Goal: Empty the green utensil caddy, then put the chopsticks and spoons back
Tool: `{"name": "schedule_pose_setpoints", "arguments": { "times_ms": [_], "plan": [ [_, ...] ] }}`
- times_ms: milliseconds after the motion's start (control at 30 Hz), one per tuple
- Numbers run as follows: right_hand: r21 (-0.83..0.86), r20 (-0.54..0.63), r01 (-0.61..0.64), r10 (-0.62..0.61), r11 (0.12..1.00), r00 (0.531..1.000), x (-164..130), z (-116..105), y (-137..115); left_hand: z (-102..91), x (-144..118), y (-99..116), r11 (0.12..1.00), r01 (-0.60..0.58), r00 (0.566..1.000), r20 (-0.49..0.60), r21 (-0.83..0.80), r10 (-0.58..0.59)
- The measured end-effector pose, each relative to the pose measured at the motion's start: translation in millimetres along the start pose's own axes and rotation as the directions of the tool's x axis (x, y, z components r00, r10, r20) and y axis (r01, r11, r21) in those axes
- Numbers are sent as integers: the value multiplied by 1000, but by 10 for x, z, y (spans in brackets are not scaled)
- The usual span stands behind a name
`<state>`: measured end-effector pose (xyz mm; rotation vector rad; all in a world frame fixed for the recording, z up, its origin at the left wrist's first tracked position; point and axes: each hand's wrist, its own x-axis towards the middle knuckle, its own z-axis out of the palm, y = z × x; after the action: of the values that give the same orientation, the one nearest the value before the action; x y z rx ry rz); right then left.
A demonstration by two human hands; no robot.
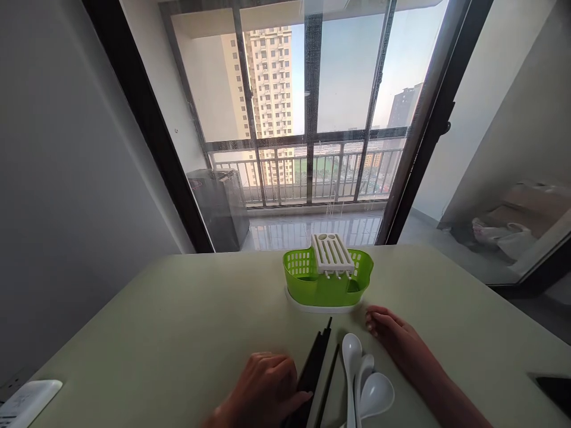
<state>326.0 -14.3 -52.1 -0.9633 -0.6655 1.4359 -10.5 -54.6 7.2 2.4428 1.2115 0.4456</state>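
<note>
At the bottom middle, black chopsticks [317, 362] are being pinched by the left hand [263, 389]; one could be dropped. The right hand [397, 339] is being laid flat, holding nothing, beside the spoons [363, 380], which could be knocked.

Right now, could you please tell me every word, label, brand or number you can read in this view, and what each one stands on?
No text can be read anywhere in this view.
White device at the table's left edge: faint grey marks, too blurred to read.
Green cutlery basket, white spoons, black chopsticks: no lettering seen.
Dark object at the right edge: nothing legible.
</note>
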Motion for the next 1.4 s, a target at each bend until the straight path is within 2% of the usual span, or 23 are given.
{"name": "schedule_pose_setpoints", "arguments": {
  "times_ms": [67,233,333,533,700,800,967,1167,1267,1333,1400],
  "plan": [
    [0,-2,7,-7,1000,1000,-15,22,-17,-6,7,-13,999,-28,999,25,37,27],
    [6,-13,-8,8,1000,1000,-46,62,-62,-22,36,-62,987,-121,992,-28,103,124],
    [12,-22,-18,18,1000,1000,-61,83,-84,-99,63,-89,983,-141,989,-16,121,144],
    [27,-11,-20,21,999,1000,-73,102,-92,-376,72,-188,987,30,999,31,157,-35],
    [23,-2,-20,20,1000,1000,-52,79,-70,-494,28,-354,948,176,984,-62,266,-166],
    [19,0,-8,8,1000,1000,-48,81,-69,-466,32,-458,904,236,970,-144,356,-196],
    [-25,-15,22,-22,999,1000,-48,95,-69,-332,74,-577,851,194,976,-187,488,-116],
    [-138,-6,48,-49,989,999,-63,83,-107,-253,69,-574,887,156,966,-254,435,-45],
    [-365,42,130,-124,922,991,-153,181,-227,-216,63,-535,925,152,952,-304,348,-42],
    [-567,170,261,-199,782,965,-246,338,-333,-181,72,-494,951,119,930,-368,285,-6],
    [-661,327,378,-205,648,923,-345,562,-424,-149,86,-430,974,60,897,-439,220,44]
  ]
}}
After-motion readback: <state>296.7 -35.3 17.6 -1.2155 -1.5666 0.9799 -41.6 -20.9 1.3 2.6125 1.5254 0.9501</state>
